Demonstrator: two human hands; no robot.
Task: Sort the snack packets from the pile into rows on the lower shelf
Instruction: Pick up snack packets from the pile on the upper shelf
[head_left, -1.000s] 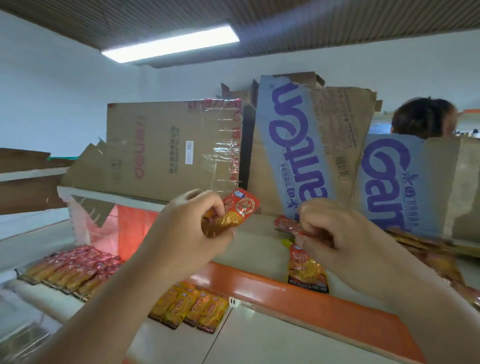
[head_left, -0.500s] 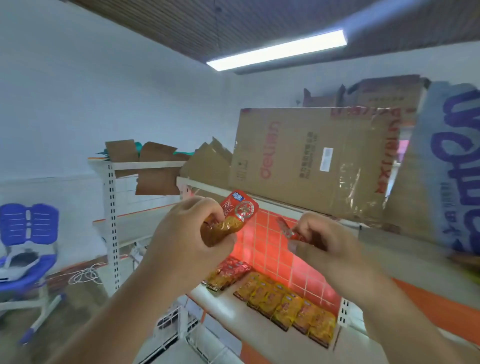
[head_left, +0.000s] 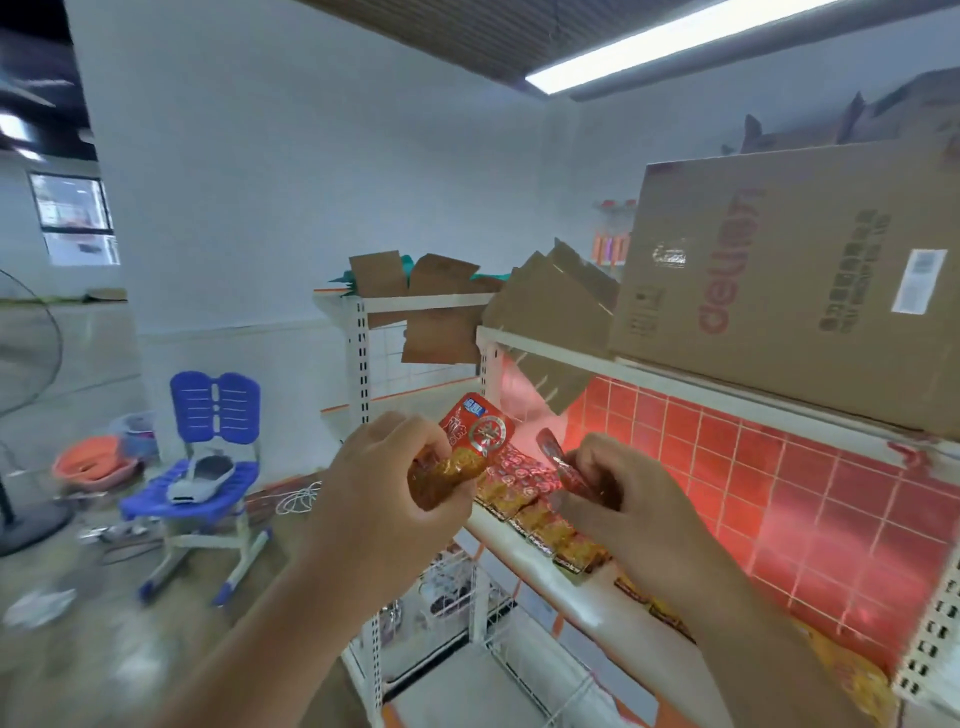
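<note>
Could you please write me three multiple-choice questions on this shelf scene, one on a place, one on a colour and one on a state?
1. Where does the large brown cardboard box with red lettering stand?
A on the floor
B on the upper shelf above the red tiled panel
C on a table

2. What colour is the plastic chair with a split back?
A blue
B green
C black

3. What is the left hand doing?
A pointing with a straight finger
B hanging free
C gripping a red and gold snack packet

Answers:
1 B, the box sits on the white shelf board over the tiles.
2 A, its seat and back are blue.
3 C, the fingers curl round the packet.
</note>
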